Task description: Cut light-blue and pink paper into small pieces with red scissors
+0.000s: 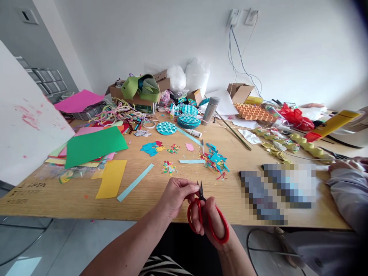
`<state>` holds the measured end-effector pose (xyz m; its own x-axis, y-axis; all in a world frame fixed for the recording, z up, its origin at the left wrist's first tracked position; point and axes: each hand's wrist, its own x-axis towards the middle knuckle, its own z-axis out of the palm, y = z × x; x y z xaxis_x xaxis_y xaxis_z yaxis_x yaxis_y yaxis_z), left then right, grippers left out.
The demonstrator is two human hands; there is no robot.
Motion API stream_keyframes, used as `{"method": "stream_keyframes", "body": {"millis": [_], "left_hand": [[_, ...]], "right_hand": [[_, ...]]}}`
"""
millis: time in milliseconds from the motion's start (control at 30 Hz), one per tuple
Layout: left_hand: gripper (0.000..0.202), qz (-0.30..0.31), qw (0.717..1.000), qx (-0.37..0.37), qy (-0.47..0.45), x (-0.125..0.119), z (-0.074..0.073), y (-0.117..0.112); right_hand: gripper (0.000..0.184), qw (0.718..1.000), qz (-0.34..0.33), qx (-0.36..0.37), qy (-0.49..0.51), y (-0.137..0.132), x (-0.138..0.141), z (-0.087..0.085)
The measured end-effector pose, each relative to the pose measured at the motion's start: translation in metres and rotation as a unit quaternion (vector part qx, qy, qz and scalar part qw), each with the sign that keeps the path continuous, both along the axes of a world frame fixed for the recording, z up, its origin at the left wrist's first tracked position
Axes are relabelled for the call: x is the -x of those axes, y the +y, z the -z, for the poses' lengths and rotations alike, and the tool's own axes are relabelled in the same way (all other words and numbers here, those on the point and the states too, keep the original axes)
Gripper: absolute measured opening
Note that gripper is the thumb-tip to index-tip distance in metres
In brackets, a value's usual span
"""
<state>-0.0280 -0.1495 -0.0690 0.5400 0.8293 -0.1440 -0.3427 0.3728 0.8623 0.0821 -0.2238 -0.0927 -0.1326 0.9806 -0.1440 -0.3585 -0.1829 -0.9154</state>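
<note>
My right hand (213, 216) grips red-handled scissors (225, 229), fingers through the loops and the dark blades slightly parted, pointing away from me. Close by on the left, my left hand (177, 194) is closed in a pinch beside the blades; whatever it holds is too small or hidden to make out. Beyond my hands lie small heaps of colourful paper bits (169, 167), a light blue paper strip (192, 161) and blue paper fish cut-outs (216, 158). Another blue strip (135, 182) rests to the left, near a yellow sheet (111, 179).
Coloured sheets (96, 145) are stacked left beside a white board (28, 119). Behind stand blue scalloped discs (166, 128), a grey cylinder (211, 110) and a cardboard box (116, 92). Yellow egg-carton strips (310, 145) lie right, near another person's hand (346, 164).
</note>
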Motion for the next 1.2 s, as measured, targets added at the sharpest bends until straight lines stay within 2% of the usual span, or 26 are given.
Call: {"method": "stream_keyframes", "body": {"millis": [200,367,500,733,933,1200], "left_hand": [[0.019,-0.024,0.999,0.024,0.015,-0.005,0.005,-0.001],[0.027,0.02,1.0,0.018,0.011,-0.002,0.004,0.003],[0.036,0.029,0.999,-0.02,0.013,0.007,0.005,0.01],[0.029,0.046,0.989,-0.099,0.102,0.021,0.004,0.025],[0.029,0.058,0.98,-0.13,0.139,0.027,-0.005,0.028],[0.036,0.104,0.966,-0.185,0.15,0.035,-0.007,0.031]], "right_hand": [[0.071,1.0,0.026,-0.001,0.01,-0.001,0.0,0.005],[0.07,1.0,0.026,0.008,-0.006,-0.003,-0.002,0.008],[0.069,0.999,0.016,0.028,-0.013,-0.005,-0.002,0.011],[0.068,0.998,-0.013,0.019,-0.053,-0.003,-0.002,0.01],[0.067,0.996,-0.024,0.021,-0.085,-0.005,-0.001,0.008],[0.067,0.995,-0.051,0.02,-0.085,-0.007,-0.001,0.006]]}}
